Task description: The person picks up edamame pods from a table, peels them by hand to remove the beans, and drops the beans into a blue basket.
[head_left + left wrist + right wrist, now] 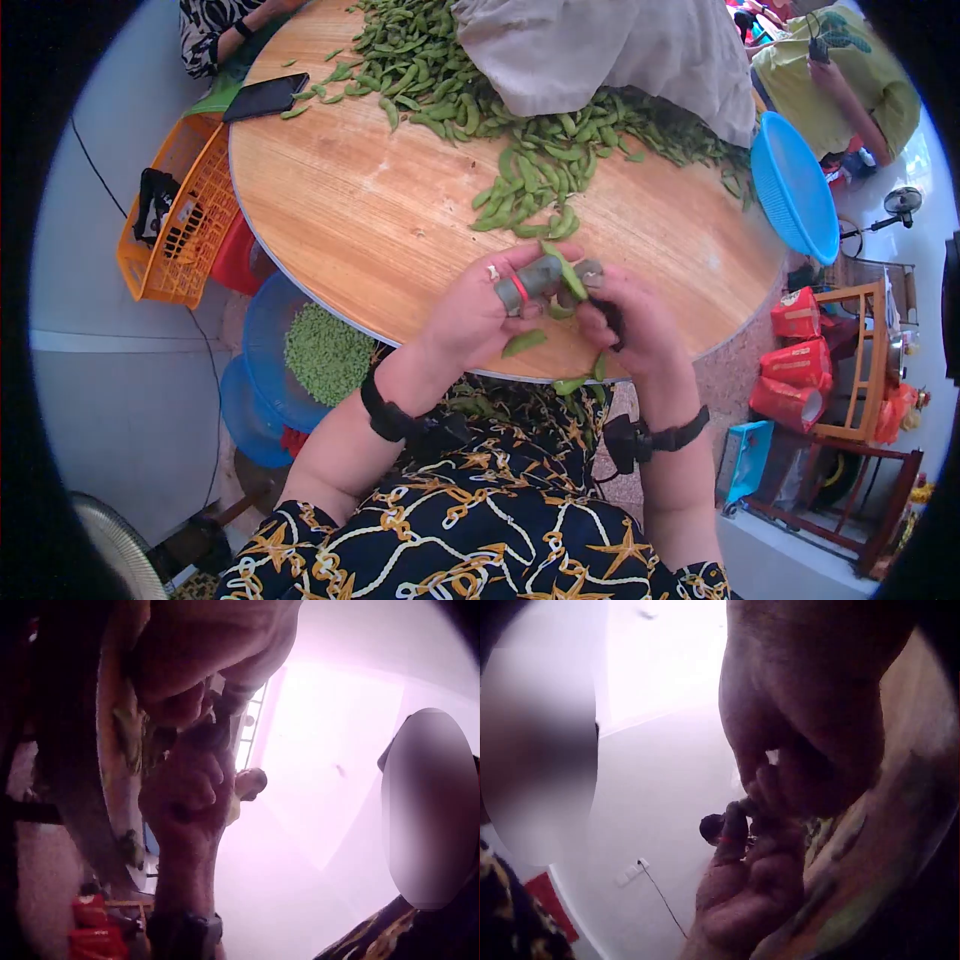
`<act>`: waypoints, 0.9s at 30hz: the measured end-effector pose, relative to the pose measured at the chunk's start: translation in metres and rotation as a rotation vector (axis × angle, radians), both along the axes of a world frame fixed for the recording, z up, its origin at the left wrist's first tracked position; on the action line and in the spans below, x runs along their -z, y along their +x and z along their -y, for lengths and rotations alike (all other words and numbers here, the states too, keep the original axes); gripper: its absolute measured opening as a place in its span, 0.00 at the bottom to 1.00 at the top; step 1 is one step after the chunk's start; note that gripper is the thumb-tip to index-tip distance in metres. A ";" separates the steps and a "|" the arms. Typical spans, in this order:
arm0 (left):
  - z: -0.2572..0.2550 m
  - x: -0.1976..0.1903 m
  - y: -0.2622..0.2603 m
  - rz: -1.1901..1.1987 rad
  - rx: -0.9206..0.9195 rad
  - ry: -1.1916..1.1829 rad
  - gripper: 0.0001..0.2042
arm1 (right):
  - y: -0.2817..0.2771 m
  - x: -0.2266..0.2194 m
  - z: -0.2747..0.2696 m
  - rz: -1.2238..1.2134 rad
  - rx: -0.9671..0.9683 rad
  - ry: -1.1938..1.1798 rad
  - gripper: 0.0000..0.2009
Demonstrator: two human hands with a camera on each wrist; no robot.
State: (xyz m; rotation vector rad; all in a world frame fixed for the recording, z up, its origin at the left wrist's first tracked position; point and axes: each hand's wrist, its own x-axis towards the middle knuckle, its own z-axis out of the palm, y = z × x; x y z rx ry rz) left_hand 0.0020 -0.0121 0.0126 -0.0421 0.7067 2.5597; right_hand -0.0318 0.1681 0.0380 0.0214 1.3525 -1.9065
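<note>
Clock face is laid over the round worktop (350, 215), head view, wearer's side at 6.

Left hand (465, 305): grip is closing round the held pod (566, 272) near 5 o'clock, above the worktop; 1 digit is wearing a grey covering (540, 277) with a red band (520, 288).
Right hand (645, 325): grip is clamping on the same green pod from the 4 o'clock side, fingertips curling in. Both wrist views are dark; finger detail is hard to read there.

1 loose pod (524, 343) is lying near the edge, below the left hand. The pod pile (420, 70) is spreading from 11 to 1 o'clock, with a grey cloth (600, 50) covering part of it and a trail of pods (535, 180) reaching toward the hands.

Surroundings: phone (265, 98) is resting at 10; orange basket (190, 225) is standing at 9; blue basin (268, 330) at 8 is holding shelled beans (327, 352); blue basket (795, 185) is leaning at 3; red packages (795, 360) are sitting beyond 4.
</note>
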 end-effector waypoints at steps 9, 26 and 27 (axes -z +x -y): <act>-0.007 0.003 -0.001 -0.125 -0.339 -0.308 0.03 | 0.018 -0.011 0.006 -0.319 -0.121 0.176 0.12; -0.001 0.007 -0.003 -0.202 -0.143 -0.252 0.08 | 0.026 0.004 0.012 -0.187 -0.040 0.111 0.09; -0.004 0.005 -0.004 -0.178 -0.186 -0.391 0.08 | 0.024 0.005 0.013 -0.272 0.013 0.199 0.08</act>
